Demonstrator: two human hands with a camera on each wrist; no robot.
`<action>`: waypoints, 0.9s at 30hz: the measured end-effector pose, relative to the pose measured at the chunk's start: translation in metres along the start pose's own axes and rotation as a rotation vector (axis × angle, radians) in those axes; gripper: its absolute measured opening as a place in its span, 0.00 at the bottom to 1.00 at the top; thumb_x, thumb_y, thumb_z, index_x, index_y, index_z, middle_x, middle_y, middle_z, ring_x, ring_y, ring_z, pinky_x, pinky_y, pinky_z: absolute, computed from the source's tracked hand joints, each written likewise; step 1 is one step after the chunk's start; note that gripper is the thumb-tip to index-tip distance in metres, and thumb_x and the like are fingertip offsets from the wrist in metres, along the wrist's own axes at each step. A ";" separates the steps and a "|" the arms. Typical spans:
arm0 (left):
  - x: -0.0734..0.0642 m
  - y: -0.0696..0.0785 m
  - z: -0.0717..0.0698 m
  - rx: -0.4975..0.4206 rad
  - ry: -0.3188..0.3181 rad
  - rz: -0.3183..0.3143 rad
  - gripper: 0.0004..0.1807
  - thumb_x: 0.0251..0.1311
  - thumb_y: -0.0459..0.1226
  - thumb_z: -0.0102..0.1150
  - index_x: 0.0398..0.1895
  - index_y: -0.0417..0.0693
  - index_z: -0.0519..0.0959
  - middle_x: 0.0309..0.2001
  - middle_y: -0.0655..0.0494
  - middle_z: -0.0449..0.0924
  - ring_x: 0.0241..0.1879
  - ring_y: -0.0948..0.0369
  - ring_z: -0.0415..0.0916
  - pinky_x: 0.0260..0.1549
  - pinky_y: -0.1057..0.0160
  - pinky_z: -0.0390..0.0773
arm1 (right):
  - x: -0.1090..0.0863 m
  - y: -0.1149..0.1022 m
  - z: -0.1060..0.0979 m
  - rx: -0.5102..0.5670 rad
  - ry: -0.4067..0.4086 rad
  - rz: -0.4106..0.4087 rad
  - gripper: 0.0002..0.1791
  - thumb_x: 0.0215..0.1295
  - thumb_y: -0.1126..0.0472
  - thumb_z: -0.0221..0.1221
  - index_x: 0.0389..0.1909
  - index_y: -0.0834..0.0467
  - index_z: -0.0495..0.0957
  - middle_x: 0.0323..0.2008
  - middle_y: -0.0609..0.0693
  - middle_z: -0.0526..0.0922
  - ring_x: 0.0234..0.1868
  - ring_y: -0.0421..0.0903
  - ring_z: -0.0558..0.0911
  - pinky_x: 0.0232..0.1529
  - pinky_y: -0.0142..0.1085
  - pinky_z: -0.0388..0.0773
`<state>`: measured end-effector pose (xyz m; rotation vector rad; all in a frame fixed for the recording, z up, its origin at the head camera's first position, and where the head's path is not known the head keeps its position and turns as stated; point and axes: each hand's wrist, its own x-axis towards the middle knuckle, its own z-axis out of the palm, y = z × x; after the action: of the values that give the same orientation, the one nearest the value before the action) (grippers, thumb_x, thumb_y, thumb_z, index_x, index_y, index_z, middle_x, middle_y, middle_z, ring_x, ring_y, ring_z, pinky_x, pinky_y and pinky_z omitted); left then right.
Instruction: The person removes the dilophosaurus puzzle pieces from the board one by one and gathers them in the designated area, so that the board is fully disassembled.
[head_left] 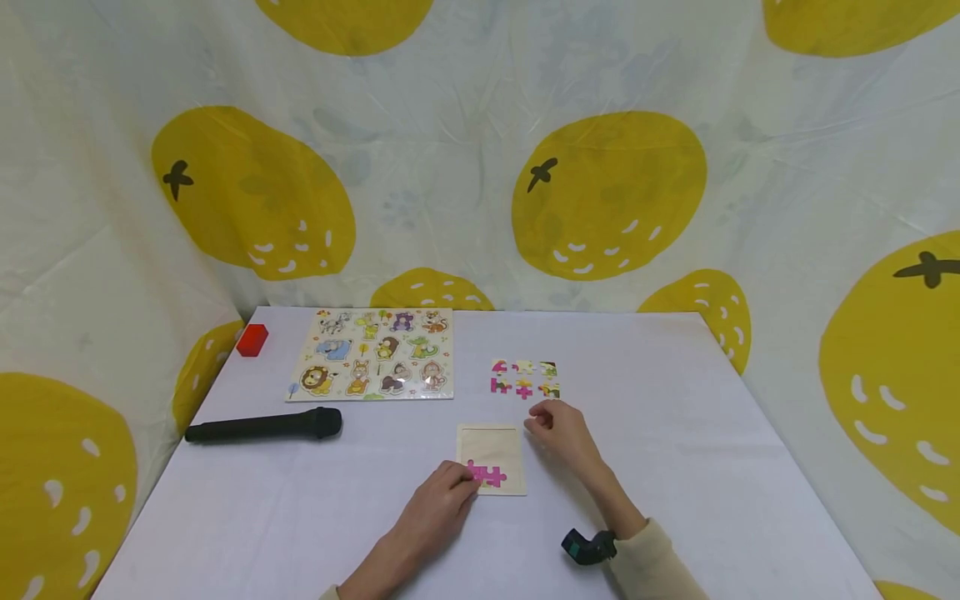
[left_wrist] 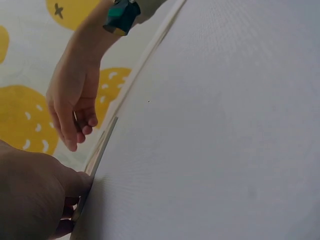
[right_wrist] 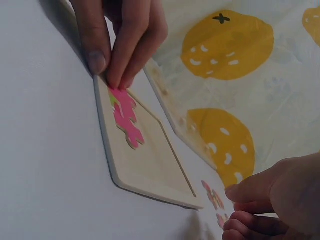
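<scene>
A shallow wooden puzzle tray [head_left: 491, 446] lies on the table, with joined pink jigsaw pieces [head_left: 491, 476] along its near side. My left hand [head_left: 435, 508] holds the tray's near left corner. In the right wrist view its thumb is at the outer edge and its fingertips press on the pink pieces. My right hand [head_left: 566, 437] hovers beyond the tray's far right corner, its fingers loosely bent and nothing visible between them. Just past it lie several loose jigsaw pieces [head_left: 524, 367], pink, yellow and green, in two rows.
An animal picture board [head_left: 375, 354] lies at the back left, with a red block [head_left: 252, 340] beside it. Nearer, a black microphone [head_left: 262, 426] rests on the white table [head_left: 675, 433]. Fruit-print curtains [head_left: 450, 167] hang behind and at the sides.
</scene>
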<state>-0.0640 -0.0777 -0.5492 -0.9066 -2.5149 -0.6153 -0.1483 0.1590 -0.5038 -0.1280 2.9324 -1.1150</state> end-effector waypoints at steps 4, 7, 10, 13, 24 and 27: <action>0.000 0.000 -0.001 0.003 0.000 0.002 0.10 0.56 0.34 0.71 0.42 0.44 0.88 0.40 0.58 0.81 0.44 0.63 0.77 0.47 0.66 0.82 | -0.009 -0.007 0.008 -0.034 -0.027 -0.073 0.10 0.62 0.60 0.68 0.41 0.61 0.85 0.28 0.46 0.77 0.31 0.40 0.72 0.32 0.26 0.72; 0.000 -0.001 -0.001 0.008 0.011 0.009 0.10 0.56 0.34 0.72 0.41 0.45 0.88 0.40 0.58 0.81 0.44 0.63 0.77 0.47 0.67 0.81 | -0.014 -0.010 0.013 -0.041 -0.058 -0.116 0.10 0.61 0.61 0.69 0.41 0.60 0.85 0.27 0.45 0.76 0.31 0.39 0.71 0.31 0.27 0.71; 0.000 -0.001 0.000 0.014 0.026 0.018 0.09 0.55 0.34 0.72 0.40 0.45 0.88 0.40 0.58 0.81 0.43 0.63 0.77 0.46 0.68 0.81 | -0.019 -0.013 0.016 -0.040 -0.091 -0.151 0.10 0.60 0.61 0.69 0.41 0.61 0.85 0.27 0.44 0.75 0.30 0.39 0.71 0.30 0.26 0.70; 0.001 -0.001 0.002 0.015 0.039 0.023 0.09 0.54 0.34 0.73 0.38 0.45 0.88 0.39 0.58 0.81 0.42 0.63 0.77 0.45 0.67 0.81 | -0.025 -0.017 0.018 -0.038 -0.125 -0.179 0.11 0.60 0.61 0.69 0.42 0.61 0.86 0.28 0.44 0.74 0.30 0.38 0.71 0.30 0.26 0.70; 0.001 -0.003 0.003 0.014 0.056 0.055 0.08 0.52 0.33 0.74 0.37 0.46 0.88 0.38 0.58 0.81 0.41 0.63 0.77 0.43 0.68 0.81 | -0.039 -0.023 0.024 -0.072 -0.256 -0.218 0.15 0.56 0.54 0.73 0.39 0.59 0.87 0.34 0.46 0.76 0.33 0.40 0.70 0.32 0.28 0.69; 0.001 -0.004 0.004 0.015 0.063 0.056 0.08 0.52 0.33 0.74 0.37 0.46 0.88 0.38 0.58 0.81 0.40 0.63 0.76 0.42 0.68 0.80 | -0.041 -0.024 0.025 -0.086 -0.265 -0.229 0.13 0.55 0.55 0.73 0.36 0.58 0.86 0.33 0.46 0.75 0.33 0.40 0.70 0.33 0.29 0.70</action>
<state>-0.0678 -0.0777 -0.5529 -0.9349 -2.4270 -0.5968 -0.1045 0.1278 -0.5073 -0.5778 2.7762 -0.9083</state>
